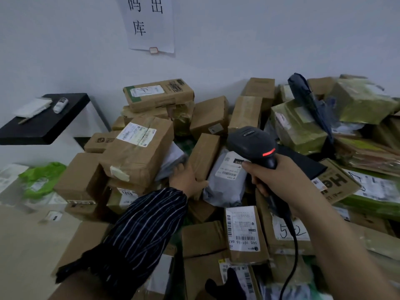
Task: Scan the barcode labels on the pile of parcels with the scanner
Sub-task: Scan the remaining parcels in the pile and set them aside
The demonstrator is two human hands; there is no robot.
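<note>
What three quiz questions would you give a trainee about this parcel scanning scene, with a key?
1. True or false: the right hand holds the scanner.
2. What does the left hand hold? A) a brown box B) a phone C) a cup
3. Fill in: the scanner's light glows ___.
Key: 1 true; 2 A; 3 red.
</note>
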